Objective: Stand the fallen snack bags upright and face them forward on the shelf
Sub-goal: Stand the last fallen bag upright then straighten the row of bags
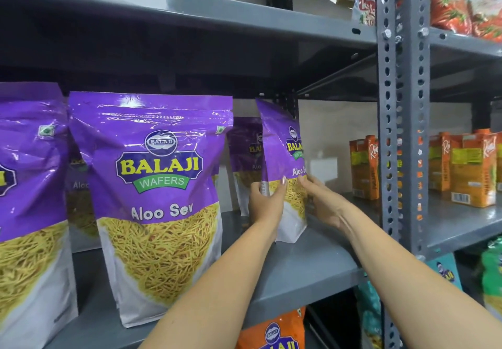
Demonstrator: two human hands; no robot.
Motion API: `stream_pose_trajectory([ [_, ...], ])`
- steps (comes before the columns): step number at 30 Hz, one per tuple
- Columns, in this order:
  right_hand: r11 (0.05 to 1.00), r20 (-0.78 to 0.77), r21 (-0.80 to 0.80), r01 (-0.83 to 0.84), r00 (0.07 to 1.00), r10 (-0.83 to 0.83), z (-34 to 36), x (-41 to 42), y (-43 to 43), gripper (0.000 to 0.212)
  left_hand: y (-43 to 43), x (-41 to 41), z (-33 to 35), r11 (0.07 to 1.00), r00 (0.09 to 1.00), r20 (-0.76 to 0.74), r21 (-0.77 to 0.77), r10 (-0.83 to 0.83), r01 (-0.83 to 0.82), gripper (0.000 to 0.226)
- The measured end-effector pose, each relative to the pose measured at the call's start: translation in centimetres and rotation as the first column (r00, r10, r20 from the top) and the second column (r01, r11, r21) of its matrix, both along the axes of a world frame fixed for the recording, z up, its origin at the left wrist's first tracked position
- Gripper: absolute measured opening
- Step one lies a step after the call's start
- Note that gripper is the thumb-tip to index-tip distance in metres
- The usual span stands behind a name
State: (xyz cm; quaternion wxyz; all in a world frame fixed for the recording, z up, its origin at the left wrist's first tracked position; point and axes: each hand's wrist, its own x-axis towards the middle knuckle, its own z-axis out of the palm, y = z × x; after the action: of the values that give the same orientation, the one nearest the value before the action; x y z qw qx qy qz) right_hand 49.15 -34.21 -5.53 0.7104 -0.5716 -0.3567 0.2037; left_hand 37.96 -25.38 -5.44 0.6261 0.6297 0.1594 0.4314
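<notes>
A purple Aloo Sev bag (282, 142) stands on the grey shelf (298, 272), turned so its front faces right of forward. My left hand (264, 202) grips its left edge, thumb across the front. My right hand (324, 202) presses against its right side. Another purple bag (245, 153) stands behind it. A large upright bag (160, 202) faces forward at the shelf's front, with a further bag (27, 199) at the far left.
Orange juice cartons (364, 166) stand at the back right of this shelf. A perforated steel post (402, 120) borders the right side, with more cartons (467, 166) beyond. An orange snack bag (271, 332) sits on the shelf below.
</notes>
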Motion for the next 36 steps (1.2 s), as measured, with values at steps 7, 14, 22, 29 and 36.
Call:
stream_pose_trajectory([
  [7,0.994,0.047,0.041,0.102,0.993,-0.104,0.0,0.3,0.4,0.051,1.1,-0.2,-0.1,0.971,0.971,0.016,-0.026,0.237,-0.237,0.043],
  [14,0.976,0.052,0.106,0.192,0.979,-0.198,0.0,-0.5,-0.5,0.065,1.5,-0.7,-0.3,0.938,0.934,0.09,-0.039,0.347,-0.345,0.024],
  [22,0.995,0.082,0.026,0.092,0.992,-0.094,-0.3,-1.0,-1.0,0.056,0.9,-1.4,-0.5,0.97,0.971,-0.012,0.055,0.237,-0.236,0.087],
  [29,0.994,0.125,-0.054,0.09,0.989,-0.083,-0.3,-2.9,-1.6,0.066,0.5,-1.4,-1.2,0.964,0.97,-0.097,0.166,0.224,-0.206,0.067],
  [36,0.992,0.128,-0.045,0.117,0.986,-0.11,-1.1,-4.7,-3.2,0.062,-0.8,-3.4,-1.7,0.953,0.965,-0.141,0.241,0.222,-0.184,0.07],
])
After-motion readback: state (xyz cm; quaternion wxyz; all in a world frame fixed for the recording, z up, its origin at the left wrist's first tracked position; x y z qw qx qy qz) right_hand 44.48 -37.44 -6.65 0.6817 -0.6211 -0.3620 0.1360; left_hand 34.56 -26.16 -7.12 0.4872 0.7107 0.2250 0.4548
